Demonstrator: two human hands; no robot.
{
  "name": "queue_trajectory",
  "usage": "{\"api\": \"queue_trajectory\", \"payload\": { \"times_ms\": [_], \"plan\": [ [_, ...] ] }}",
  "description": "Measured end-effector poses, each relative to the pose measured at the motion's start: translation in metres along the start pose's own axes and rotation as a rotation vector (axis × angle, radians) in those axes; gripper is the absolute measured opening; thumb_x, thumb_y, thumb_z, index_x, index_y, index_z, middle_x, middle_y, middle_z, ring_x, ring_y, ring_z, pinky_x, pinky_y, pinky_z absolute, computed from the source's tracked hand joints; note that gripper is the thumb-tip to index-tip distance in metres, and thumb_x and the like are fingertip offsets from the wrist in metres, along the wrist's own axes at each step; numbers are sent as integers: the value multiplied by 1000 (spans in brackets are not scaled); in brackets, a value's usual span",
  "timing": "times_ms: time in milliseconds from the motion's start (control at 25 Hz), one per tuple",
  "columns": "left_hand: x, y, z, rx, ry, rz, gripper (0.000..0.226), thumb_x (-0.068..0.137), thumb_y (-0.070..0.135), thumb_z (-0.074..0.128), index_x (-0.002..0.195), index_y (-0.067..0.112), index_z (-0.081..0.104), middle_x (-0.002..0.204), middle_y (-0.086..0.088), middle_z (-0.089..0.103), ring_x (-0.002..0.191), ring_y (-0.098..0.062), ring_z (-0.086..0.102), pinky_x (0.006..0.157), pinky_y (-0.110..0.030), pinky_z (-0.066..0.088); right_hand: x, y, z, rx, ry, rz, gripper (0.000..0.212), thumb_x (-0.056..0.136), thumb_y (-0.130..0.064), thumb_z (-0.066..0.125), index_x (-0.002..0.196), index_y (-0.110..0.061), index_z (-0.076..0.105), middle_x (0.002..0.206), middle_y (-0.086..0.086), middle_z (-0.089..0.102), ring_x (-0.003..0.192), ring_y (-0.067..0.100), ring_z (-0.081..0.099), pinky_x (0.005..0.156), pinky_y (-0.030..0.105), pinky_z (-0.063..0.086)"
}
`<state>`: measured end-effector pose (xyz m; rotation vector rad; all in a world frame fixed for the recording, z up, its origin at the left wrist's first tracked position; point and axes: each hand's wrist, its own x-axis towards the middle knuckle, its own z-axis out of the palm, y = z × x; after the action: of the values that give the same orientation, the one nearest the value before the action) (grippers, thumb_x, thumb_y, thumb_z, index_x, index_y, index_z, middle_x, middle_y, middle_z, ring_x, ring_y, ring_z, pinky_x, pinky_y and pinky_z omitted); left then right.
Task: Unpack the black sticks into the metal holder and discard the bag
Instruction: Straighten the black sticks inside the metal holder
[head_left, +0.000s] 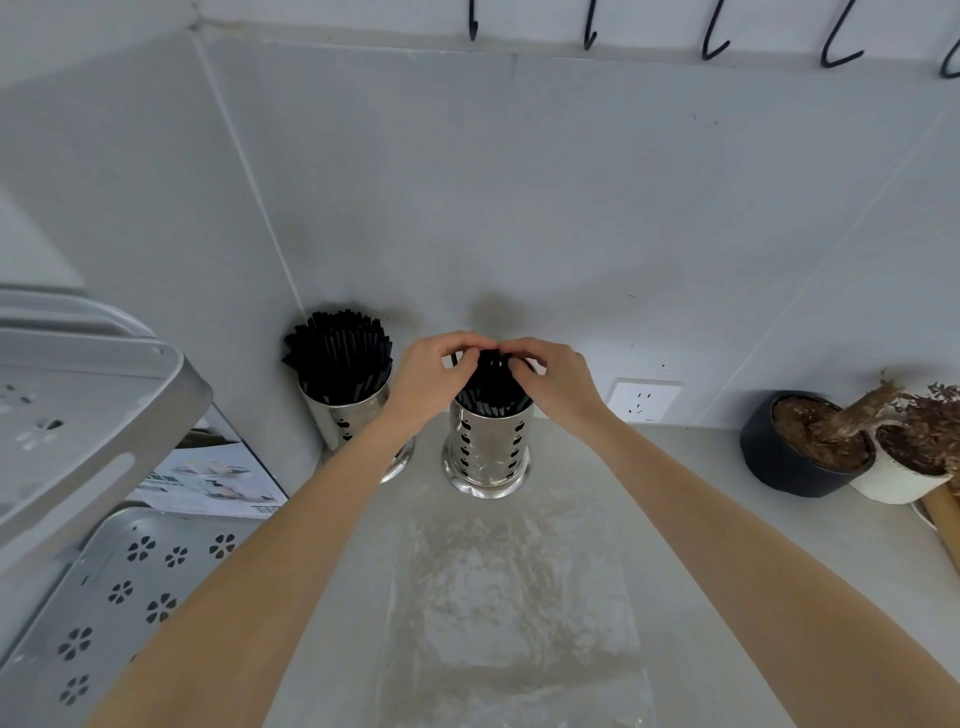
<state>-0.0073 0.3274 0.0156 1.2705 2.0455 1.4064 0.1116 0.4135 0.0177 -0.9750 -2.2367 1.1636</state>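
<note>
A perforated metal holder (487, 452) stands on the grey counter, with a bundle of black sticks (491, 387) upright inside it. My left hand (434, 376) and my right hand (556, 382) meet over the bundle's top, fingertips pinched on the stick ends from either side. A second metal holder (349, 415) to the left, near the wall corner, is packed with black sticks (337, 353) fanning out. A clear plastic bag (511, 608) lies flat and crumpled on the counter in front of the holders, between my forearms.
A grey perforated dish rack (78, 415) and its tray (130, 587) fill the left side, with a printed box (208, 483) behind. A wall socket (644, 400) sits right of the holder. A black pot (800, 447) and white pot (904, 467) with dried plants stand far right. Black hooks (717, 31) hang above.
</note>
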Motion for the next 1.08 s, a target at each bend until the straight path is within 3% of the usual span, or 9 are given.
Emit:
{"api": "queue_trajectory", "payload": {
  "times_ms": [120,200,280,360,520,600,720,840,1080],
  "plan": [
    [0,1,-1,8,-48,-27,37,90,19,52,126,16,53,130,2,56,126,-13,47,101,-14,32,-2,2,-3,55,15,18,41,93,-20,46,134,-19,48,129,0,60,126,13,49,95,11,30],
    [-4,-3,-1,-5,-150,-127,67,86,32,58,143,20,25,150,2,31,138,-14,28,110,-27,24,-5,7,-5,101,-18,59,57,91,-30,51,143,-26,30,144,1,45,135,15,38,105,21,28],
    [-11,-10,1,1,-228,-217,92,79,36,65,146,23,5,156,2,14,142,-17,16,113,-33,18,-12,15,-6,121,-122,126,79,86,-36,58,147,-31,9,152,2,28,140,19,29,113,34,28],
    [-17,-19,3,-22,-271,-244,103,72,35,72,146,26,0,155,0,14,142,-18,18,114,-35,19,-17,23,-3,132,-206,174,94,81,-36,64,148,-31,-2,155,4,21,140,23,28,114,42,29],
    [-17,-23,0,-71,-265,-258,107,68,28,76,146,25,3,150,-2,24,136,-21,32,111,-41,33,-13,32,7,141,-216,188,93,78,-30,69,148,-24,9,151,3,31,136,23,37,111,37,32],
    [-15,-21,-4,-49,-255,-252,104,71,25,75,146,21,3,150,-3,26,135,-21,33,112,-36,30,-8,30,12,129,-209,182,89,78,-31,70,148,-22,15,150,2,33,134,21,39,112,37,33],
    [-15,-22,-12,-34,-219,-249,98,75,22,72,146,16,5,149,-3,28,134,-20,35,100,-21,27,-3,25,21,140,-215,166,85,80,-31,68,147,-20,18,148,1,36,134,20,40,110,35,34],
    [-17,-24,-17,-14,-189,-250,98,76,25,70,147,15,3,151,-3,25,136,-19,31,101,-21,26,-2,23,27,154,-221,160,82,80,-34,67,147,-20,22,147,0,39,133,20,41,111,39,35],
    [-19,-14,-14,60,-219,-253,100,78,31,68,146,14,-2,152,-1,23,138,-18,27,108,-27,24,-10,20,19,158,-217,195,85,82,-35,63,148,-24,10,153,2,28,140,23,30,114,41,29]
  ]
}}
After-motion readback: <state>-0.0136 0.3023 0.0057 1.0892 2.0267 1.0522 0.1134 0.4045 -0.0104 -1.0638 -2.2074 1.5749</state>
